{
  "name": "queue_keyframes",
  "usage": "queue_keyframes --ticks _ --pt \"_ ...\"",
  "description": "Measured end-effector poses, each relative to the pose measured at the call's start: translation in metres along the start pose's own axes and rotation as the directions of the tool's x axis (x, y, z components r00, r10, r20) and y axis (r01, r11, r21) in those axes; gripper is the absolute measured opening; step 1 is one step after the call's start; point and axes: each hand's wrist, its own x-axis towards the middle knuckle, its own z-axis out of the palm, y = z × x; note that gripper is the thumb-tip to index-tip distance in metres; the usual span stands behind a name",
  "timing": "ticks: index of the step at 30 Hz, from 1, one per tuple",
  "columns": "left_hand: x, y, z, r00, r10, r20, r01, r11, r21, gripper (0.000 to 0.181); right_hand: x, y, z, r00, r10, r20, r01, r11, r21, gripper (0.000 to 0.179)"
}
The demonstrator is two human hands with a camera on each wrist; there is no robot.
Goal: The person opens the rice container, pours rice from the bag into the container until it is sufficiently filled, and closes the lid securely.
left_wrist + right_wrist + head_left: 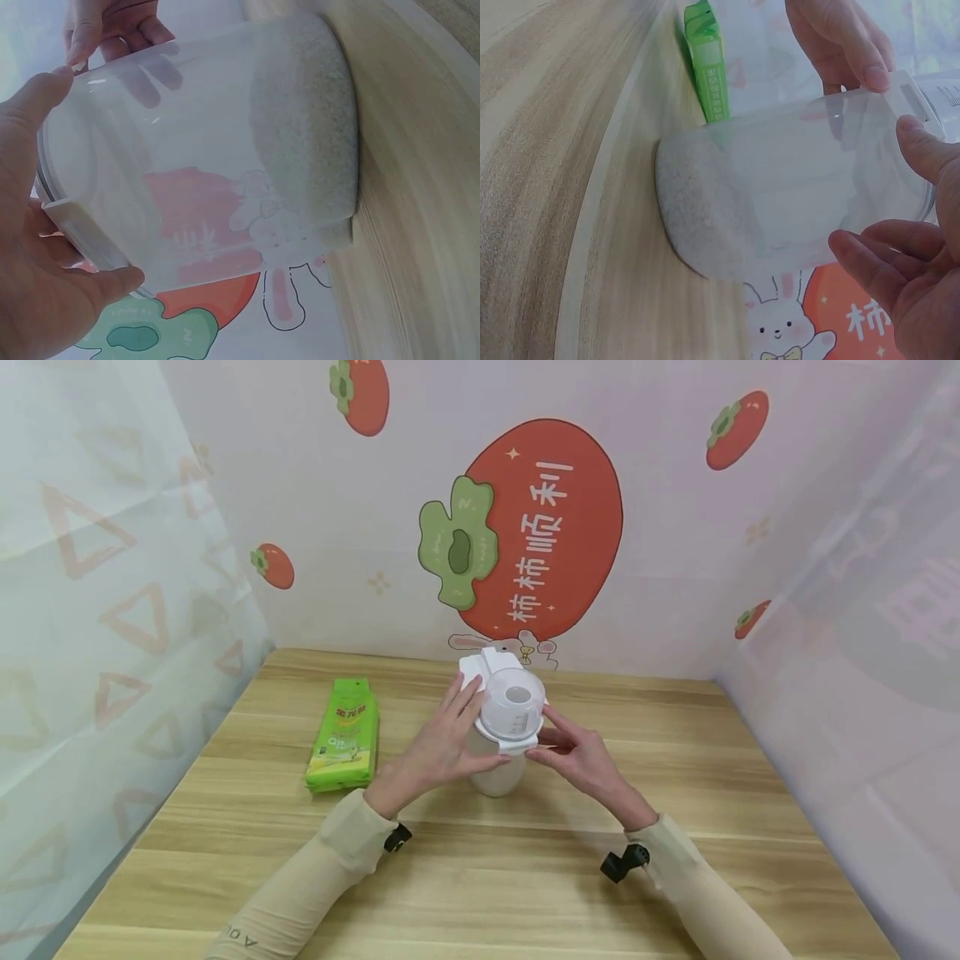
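Observation:
A clear plastic grain container (497, 781) stands upright on the table, with pale grains like rice (315, 120) in its lower part. Its white lid (489, 662) is on top and carries a clear measuring cup (513, 703). My left hand (441, 742) holds the lid's left side, thumb toward the front latch (517, 746). From the right, my right hand (583, 762) grips the rim, its thumb near that latch in the right wrist view and its fingers along the container's side. The cup hides part of the lid in the head view.
A green packet (345, 739) lies on the table left of the container. The wooden table (480, 893) meets a printed backdrop (645, 610) behind, and pale sheets hang at both sides. Each wrist carries a small black camera.

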Motion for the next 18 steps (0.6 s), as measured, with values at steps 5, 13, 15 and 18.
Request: queue_keyframes --ticks 5,13,15,18 --pt "-0.001 0.000 -0.001 1.000 -0.009 0.012 0.009 1.000 -0.030 0.098 0.000 0.001 0.000 1.000 -0.002 0.002 0.001 1.000 0.022 0.074" --pt "-0.003 -0.004 -0.005 0.999 -0.010 0.048 0.016 0.992 -0.126 0.096 0.001 0.001 -0.011 0.999 0.008 0.043 -0.011 0.997 0.078 0.049" --pt "-0.003 -0.005 -0.006 0.999 -0.003 0.054 0.010 0.990 -0.142 0.093 0.002 0.001 -0.015 0.998 0.005 0.066 -0.011 0.996 0.089 0.042" --pt "-0.003 -0.005 -0.006 0.998 0.020 0.054 -0.011 0.989 -0.148 0.091 0.005 0.001 -0.021 0.995 0.004 0.099 -0.010 0.998 0.064 0.041"
